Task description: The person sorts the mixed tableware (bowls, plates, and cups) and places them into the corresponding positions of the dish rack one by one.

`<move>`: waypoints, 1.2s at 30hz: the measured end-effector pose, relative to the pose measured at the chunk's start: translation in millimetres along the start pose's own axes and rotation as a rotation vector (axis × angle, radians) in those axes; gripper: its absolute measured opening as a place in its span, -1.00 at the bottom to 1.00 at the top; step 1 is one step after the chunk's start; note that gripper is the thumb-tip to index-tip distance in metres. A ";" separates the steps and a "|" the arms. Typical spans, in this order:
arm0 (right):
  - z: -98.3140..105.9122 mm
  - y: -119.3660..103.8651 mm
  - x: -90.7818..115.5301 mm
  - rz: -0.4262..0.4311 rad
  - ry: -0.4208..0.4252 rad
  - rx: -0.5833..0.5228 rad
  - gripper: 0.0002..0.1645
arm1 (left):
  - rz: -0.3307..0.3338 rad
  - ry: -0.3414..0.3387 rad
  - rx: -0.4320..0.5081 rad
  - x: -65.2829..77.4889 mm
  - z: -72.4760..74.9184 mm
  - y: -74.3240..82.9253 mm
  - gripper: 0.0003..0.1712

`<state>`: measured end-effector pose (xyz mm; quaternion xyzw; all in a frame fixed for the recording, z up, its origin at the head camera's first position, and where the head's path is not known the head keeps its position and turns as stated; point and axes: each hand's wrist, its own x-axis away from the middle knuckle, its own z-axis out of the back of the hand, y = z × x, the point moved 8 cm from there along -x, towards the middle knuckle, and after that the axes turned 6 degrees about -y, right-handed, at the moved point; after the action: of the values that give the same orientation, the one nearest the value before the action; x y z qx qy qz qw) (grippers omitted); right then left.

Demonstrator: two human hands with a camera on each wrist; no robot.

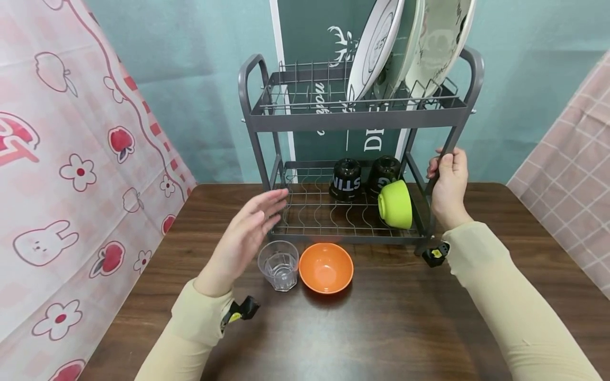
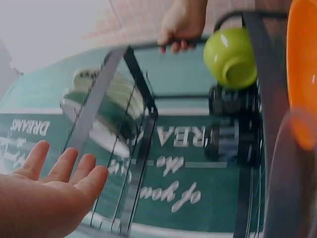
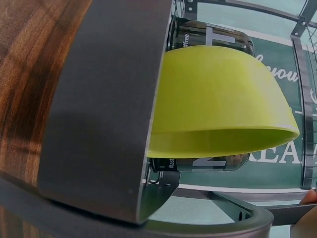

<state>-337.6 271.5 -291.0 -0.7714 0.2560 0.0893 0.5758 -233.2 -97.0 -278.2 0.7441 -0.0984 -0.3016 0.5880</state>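
A grey two-tier dish rack (image 1: 357,121) stands on the table. My right hand (image 1: 450,188) grips its right upright post, fingers curled round the bar. My left hand (image 1: 243,238) is held beside the rack's left front, fingers extended and holding nothing; its spread fingers (image 2: 89,173) show in the left wrist view. A lime-green bowl (image 1: 396,205) leans on its side at the right of the lower tier. Behind and left of it, two black cups with white letters stand upside down, one cup (image 1: 345,181) nearer the middle. Several plates (image 1: 374,50) stand on edge in the upper tier.
In front of the rack, a clear glass (image 1: 280,267) stands next to an orange bowl (image 1: 326,269) on the wooden table (image 1: 381,328). A teal curtain (image 1: 190,95) hangs behind, with a pink patterned cloth (image 1: 76,211) at left and a checked cloth (image 1: 567,201) at right.
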 end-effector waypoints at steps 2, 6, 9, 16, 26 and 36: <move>0.8 0.9 -0.5 0.004 0.004 -0.001 -0.74 | 0.002 -0.051 0.012 4.0 -12.5 -3.1 -0.51; 1.7 1.7 -0.6 0.010 0.006 0.000 -0.73 | 0.057 -0.158 0.015 14.7 -37.1 -18.6 -0.50; 2.0 1.9 -0.1 0.011 0.006 -0.004 -0.73 | 0.139 -0.228 0.022 24.8 -53.1 -36.1 -0.50; 1.6 2.9 0.2 0.006 0.004 -0.012 -0.72 | 0.281 -0.322 0.087 44.3 -74.6 -71.6 -0.47; 3.8 3.6 0.1 0.013 0.012 -0.027 -0.73 | 0.459 -0.292 0.263 60.7 -88.3 -107.8 -0.47; 2.8 3.3 -1.3 0.009 0.012 -0.027 -0.75 | 0.618 -0.155 0.349 71.5 -83.2 -134.8 -0.56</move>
<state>-340.0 273.7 -294.1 -0.7785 0.2618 0.0906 0.5632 -157.2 -26.0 -417.5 0.7432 -0.4129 -0.1440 0.5064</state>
